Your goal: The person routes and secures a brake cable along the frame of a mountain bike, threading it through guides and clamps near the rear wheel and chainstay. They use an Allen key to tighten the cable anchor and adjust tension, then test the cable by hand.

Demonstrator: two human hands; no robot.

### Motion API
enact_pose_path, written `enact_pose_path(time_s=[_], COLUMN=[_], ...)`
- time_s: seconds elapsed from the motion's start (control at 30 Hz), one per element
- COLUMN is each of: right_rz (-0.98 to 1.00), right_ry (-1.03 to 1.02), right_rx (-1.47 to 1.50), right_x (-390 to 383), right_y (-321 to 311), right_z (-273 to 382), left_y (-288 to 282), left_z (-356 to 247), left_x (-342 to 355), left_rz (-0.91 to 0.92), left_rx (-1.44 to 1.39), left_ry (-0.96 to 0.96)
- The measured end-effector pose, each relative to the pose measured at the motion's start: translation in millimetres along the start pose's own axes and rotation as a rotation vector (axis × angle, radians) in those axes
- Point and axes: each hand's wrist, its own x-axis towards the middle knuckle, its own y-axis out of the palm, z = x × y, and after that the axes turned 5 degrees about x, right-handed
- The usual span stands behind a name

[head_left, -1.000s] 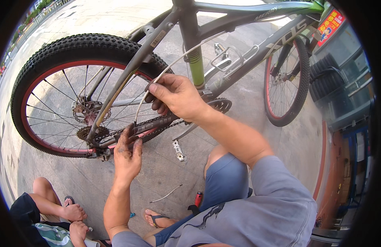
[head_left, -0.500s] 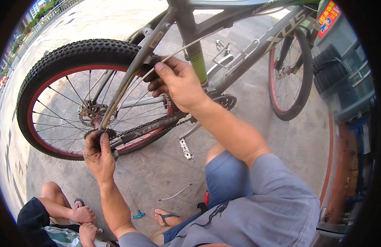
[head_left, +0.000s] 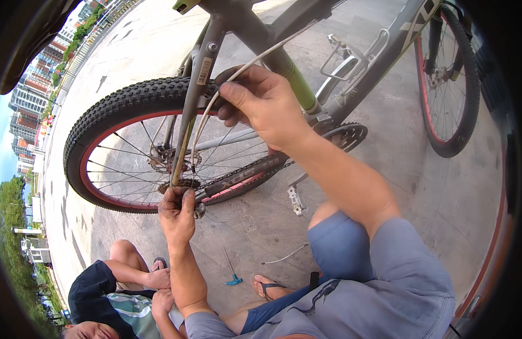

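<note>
right hand [head_left: 263, 101] pinching pale cable housing [head_left: 255, 59] at seat stay [head_left: 194, 96]. left hand [head_left: 177, 212] closed on its lower end by rear cogs [head_left: 176, 183]. judged part-done: cable routed along stay, lower end not visibly fastened (view partly blocked). small pale barcode sticker [head_left: 204, 70] on stay. blue hex key [head_left: 232, 277] on pavement.

The left hand [head_left: 177, 212] covers the rear derailleur [head_left: 200, 210]. The right hand [head_left: 265, 104] hides where the cable [head_left: 255, 59] is pinched. The front wheel [head_left: 447, 85] and saddle [head_left: 184, 5] run past the top edge.
</note>
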Motion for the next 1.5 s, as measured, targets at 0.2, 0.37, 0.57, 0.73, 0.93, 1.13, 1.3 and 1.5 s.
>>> enact_pose_path(time_s=[0.2,0.37,0.57,0.73,0.93,1.13,1.3,1.5], right_rz=[0.040,0.049,0.090,0.131,0.112,0.118,0.237,0.142], right_ry=[-0.038,-0.060,-0.105,-0.118,-0.226,-0.151,-0.109,-0.141], right_rx=[0.028,0.038,0.086,0.078,0.102,0.184,0.144,0.184], right_x=[3.6,0.4,3.0,5.1,10.3,11.8,12.1,14.4], right_y=[-2.2,-4.8,-9.0,-13.8,-15.0,-11.0,-19.9,-14.5], right_z=[1.8,-5.8,-6.8,-6.7,-12.2,-13.7,-15.3,-16.2], left_y=[4.8,23.2,41.7,49.8,73.4,51.0,58.6,47.8], left_z=[-15.3,-13.6,-7.3,-16.3,-36.5,-2.8,-19.6,-7.1], left_x=[5.1,0.4,2.5,7.7,20.6,10.5,17.3,15.7], left_rz=[0.029,0.054,0.022,-0.019,-0.085,-0.082,-0.101,-0.066], left_rx=[0.148,0.113,0.073,0.093,0.248,0.038,0.101,0.000], left_ry=[-0.078,-0.221,-0.296,-0.292,-0.258,-0.282,-0.266,-0.303])
